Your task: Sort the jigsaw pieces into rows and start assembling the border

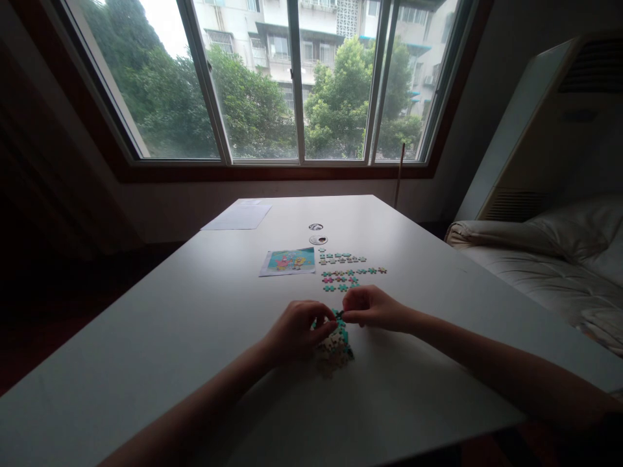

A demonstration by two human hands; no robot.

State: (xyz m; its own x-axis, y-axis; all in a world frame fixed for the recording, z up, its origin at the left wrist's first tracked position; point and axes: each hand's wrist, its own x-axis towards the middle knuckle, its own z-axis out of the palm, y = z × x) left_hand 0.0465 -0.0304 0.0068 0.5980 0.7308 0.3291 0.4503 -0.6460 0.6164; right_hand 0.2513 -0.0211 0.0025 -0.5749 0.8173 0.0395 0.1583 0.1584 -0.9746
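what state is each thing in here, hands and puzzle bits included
left hand: fingers bent at the pile, grip unclear
right hand: fingers bent inward, grip unclear
puzzle pile: loose, heaped
laid-out pieces: flat, in rows
picture sheet: flat, picture up
paper: lying flat
round discs: flat, apart
stick: nearly upright

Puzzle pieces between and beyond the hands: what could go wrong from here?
The right hand is close to the nearest row of pieces, so a careless lift might knock that row out of line. The loose pile lies right beside the left hand, its pieces overlapping, so a brush of that hand could scatter some.
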